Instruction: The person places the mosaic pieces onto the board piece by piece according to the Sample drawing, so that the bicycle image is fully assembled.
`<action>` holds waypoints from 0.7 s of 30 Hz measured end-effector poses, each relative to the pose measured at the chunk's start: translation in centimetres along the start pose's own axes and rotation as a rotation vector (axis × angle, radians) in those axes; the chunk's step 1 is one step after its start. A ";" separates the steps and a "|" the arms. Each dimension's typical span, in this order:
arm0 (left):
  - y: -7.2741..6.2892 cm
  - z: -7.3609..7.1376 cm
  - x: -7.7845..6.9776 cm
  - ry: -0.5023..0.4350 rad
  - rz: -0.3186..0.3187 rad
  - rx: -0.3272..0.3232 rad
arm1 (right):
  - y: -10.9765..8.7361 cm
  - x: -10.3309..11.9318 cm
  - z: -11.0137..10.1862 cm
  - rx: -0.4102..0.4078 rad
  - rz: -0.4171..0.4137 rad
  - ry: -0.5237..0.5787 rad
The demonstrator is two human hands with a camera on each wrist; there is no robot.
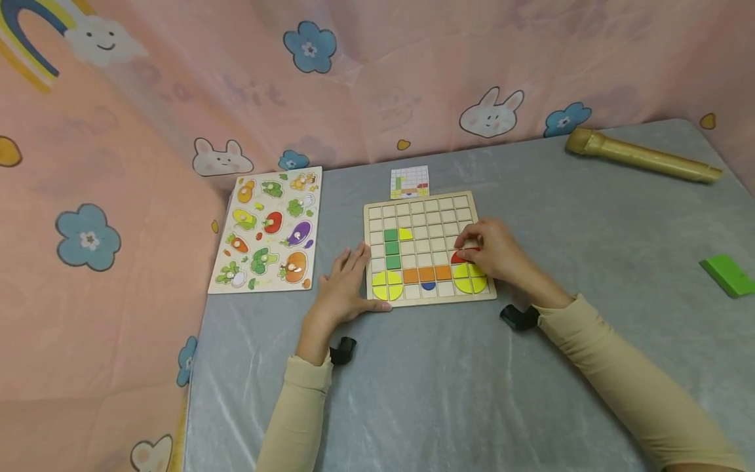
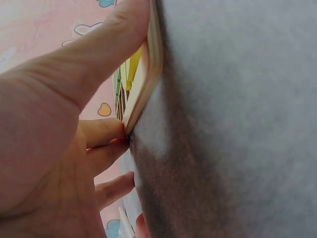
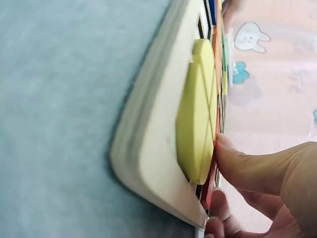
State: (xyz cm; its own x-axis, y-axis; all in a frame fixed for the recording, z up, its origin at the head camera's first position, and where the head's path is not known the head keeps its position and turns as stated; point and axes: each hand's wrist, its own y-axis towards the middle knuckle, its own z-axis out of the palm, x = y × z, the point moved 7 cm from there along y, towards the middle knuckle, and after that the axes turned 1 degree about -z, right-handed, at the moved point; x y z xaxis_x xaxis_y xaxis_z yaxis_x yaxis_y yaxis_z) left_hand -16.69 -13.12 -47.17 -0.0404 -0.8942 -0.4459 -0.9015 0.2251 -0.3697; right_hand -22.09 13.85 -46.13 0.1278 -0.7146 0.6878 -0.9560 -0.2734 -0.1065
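A wooden grid board (image 1: 436,303) lies on the grey cloth. My left hand (image 1: 343,285) holds its near left corner, thumb along the near edge and straight fingers against the left side. At the board's right, my right hand (image 1: 494,249) pinches a red piece (image 3: 210,191) between thumb and fingers, just above the right yellow circle (image 1: 463,286). Part of the red is hidden by the hand. Another yellow circle (image 1: 380,286) fills the near left cells. Between the circles run orange squares (image 1: 426,274) over a blue half-circle (image 1: 428,286). Green squares (image 1: 392,248) stand beside a yellow quarter-circle (image 1: 404,233).
Behind the board lies a pattern card (image 1: 413,174) with a matching coloured grid. To the left is a vegetable puzzle board (image 1: 262,226). A gold tube (image 1: 649,155) lies at the back right, and a green block (image 1: 728,275) near the right edge. Pink printed curtain (image 1: 377,85) hangs behind.
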 end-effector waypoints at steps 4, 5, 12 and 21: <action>0.0 0.0 -0.1 0.003 0.005 0.000 | 0.1 -0.2 -0.1 0.015 0.019 -0.011; 0.1 0.0 -0.1 0.003 0.006 0.000 | 0.1 -0.3 -0.2 0.018 0.025 -0.012; 0.2 0.0 0.0 0.015 0.014 0.005 | -0.2 -0.3 -0.2 0.032 0.052 -0.020; 0.4 -2.1 -1.1 0.076 0.058 -0.108 | -1.0 2.0 -1.0 -0.088 -0.024 -0.150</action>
